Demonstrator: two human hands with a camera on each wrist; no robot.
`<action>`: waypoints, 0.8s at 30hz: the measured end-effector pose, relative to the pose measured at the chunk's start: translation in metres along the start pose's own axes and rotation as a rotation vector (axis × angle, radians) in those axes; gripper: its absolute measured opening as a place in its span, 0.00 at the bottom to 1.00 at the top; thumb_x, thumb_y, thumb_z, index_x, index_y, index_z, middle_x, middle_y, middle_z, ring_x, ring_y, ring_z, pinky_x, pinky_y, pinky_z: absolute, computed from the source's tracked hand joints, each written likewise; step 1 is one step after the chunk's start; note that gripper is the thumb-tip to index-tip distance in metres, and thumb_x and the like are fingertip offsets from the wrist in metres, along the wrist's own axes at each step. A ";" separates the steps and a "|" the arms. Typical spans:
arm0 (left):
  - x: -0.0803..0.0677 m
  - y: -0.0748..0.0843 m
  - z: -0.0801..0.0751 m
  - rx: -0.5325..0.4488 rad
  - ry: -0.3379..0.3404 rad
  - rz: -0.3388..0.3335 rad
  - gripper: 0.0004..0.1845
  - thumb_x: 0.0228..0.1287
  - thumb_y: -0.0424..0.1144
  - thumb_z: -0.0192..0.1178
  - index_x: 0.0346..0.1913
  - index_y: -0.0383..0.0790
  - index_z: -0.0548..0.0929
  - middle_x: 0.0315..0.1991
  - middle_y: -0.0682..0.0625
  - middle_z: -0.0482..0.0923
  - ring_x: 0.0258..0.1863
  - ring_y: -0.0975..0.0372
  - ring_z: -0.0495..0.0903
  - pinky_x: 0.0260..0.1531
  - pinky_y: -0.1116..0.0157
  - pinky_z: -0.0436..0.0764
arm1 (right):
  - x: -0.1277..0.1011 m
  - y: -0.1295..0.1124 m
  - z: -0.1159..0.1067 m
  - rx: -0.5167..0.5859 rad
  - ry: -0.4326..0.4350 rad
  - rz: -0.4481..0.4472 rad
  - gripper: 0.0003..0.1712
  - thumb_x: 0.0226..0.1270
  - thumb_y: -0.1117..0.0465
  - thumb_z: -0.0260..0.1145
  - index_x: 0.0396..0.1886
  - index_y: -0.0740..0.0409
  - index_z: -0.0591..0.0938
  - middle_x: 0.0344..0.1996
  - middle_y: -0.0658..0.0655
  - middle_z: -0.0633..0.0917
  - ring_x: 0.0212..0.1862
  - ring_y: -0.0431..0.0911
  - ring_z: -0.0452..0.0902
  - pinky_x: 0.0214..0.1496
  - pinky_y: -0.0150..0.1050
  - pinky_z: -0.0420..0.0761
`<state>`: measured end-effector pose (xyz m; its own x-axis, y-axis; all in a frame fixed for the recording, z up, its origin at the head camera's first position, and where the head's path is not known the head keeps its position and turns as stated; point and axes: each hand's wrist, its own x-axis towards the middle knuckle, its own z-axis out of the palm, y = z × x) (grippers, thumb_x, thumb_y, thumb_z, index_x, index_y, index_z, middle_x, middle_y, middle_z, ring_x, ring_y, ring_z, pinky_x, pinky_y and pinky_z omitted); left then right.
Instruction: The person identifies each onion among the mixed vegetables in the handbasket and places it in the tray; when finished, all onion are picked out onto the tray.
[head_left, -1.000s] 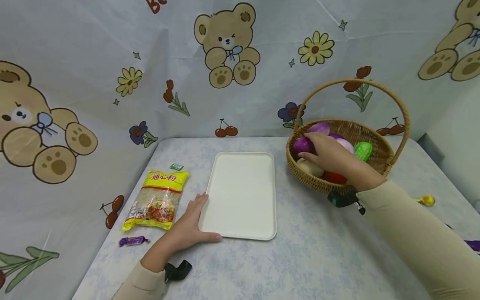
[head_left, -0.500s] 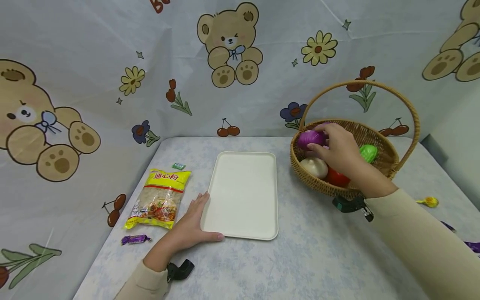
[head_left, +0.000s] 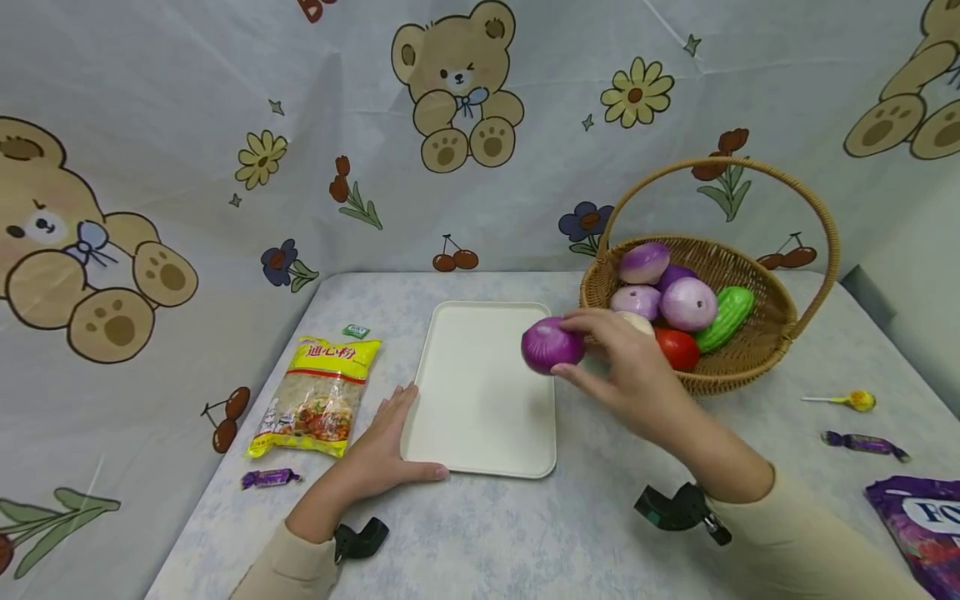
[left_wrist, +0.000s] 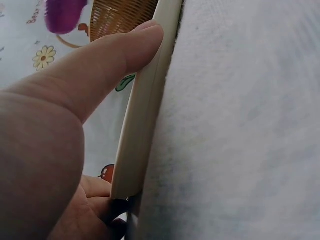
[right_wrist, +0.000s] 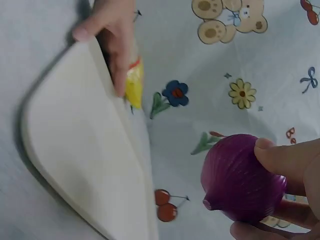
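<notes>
We log: right hand (head_left: pixel 637 375) pinching purple onion (head_left: pixel 552 345) above tray (head_left: pixel 480 417); left hand (head_left: pixel 378 454) flat against tray corner; basket (head_left: pixel 750 350) beside; pasta packet (head_left: pixel 318 398) left.

The yellow noodle packet (head_left: pixel 315 398) reads "通心粉"; the purple bag (head_left: pixel 921 529) shows "FO".

A round, deep-purple red onion (head_left: pixel 552 346) with fine ribbed skin hangs in the air above the right edge of the cream tray (head_left: pixel 480 417). The tray lies flat on the counter (head_left: pixel 600 517), rectangular, with rounded corners.
</notes>
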<state>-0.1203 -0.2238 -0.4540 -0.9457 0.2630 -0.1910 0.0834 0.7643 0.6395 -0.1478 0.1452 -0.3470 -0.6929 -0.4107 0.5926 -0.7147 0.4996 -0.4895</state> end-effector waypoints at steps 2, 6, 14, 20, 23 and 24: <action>0.000 0.001 0.000 0.000 -0.002 -0.001 0.77 0.43 0.73 0.79 0.87 0.43 0.44 0.86 0.43 0.38 0.83 0.46 0.35 0.76 0.39 0.45 | -0.012 -0.002 0.014 0.052 -0.069 0.015 0.28 0.59 0.68 0.83 0.58 0.64 0.83 0.59 0.60 0.83 0.58 0.51 0.81 0.53 0.42 0.86; 0.002 0.001 0.000 0.003 -0.001 0.000 0.77 0.43 0.73 0.78 0.87 0.42 0.44 0.86 0.43 0.38 0.83 0.46 0.35 0.76 0.39 0.45 | -0.031 -0.004 0.032 0.141 -0.177 0.073 0.28 0.57 0.66 0.84 0.57 0.62 0.84 0.58 0.58 0.84 0.56 0.49 0.84 0.50 0.42 0.87; 0.002 -0.001 -0.001 0.008 0.001 0.017 0.76 0.45 0.73 0.78 0.87 0.41 0.45 0.85 0.41 0.39 0.83 0.45 0.36 0.76 0.40 0.45 | -0.046 -0.004 0.045 0.149 -0.344 0.132 0.25 0.58 0.62 0.85 0.55 0.56 0.86 0.56 0.52 0.84 0.56 0.48 0.82 0.52 0.41 0.86; 0.002 -0.001 -0.001 0.003 -0.002 0.020 0.76 0.45 0.73 0.78 0.87 0.41 0.44 0.85 0.42 0.39 0.83 0.46 0.35 0.77 0.41 0.45 | -0.050 -0.002 0.048 0.175 -0.372 0.141 0.24 0.57 0.64 0.85 0.52 0.56 0.85 0.54 0.52 0.84 0.55 0.47 0.82 0.52 0.38 0.86; 0.001 -0.001 -0.001 0.005 -0.005 0.018 0.77 0.44 0.73 0.78 0.87 0.41 0.44 0.86 0.42 0.38 0.83 0.47 0.35 0.77 0.41 0.45 | -0.050 -0.002 0.047 0.158 -0.375 0.144 0.24 0.57 0.63 0.85 0.52 0.54 0.85 0.54 0.51 0.84 0.55 0.46 0.82 0.52 0.41 0.86; 0.001 -0.001 -0.001 0.006 -0.006 0.016 0.77 0.44 0.73 0.78 0.87 0.41 0.43 0.86 0.43 0.38 0.83 0.47 0.35 0.77 0.41 0.45 | -0.050 -0.002 0.046 0.148 -0.374 0.143 0.24 0.57 0.63 0.86 0.51 0.54 0.86 0.54 0.51 0.84 0.54 0.46 0.82 0.52 0.42 0.86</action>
<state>-0.1214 -0.2249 -0.4533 -0.9423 0.2786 -0.1856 0.1001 0.7636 0.6378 -0.1155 0.1294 -0.4053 -0.7534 -0.6073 0.2522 -0.5958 0.4682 -0.6525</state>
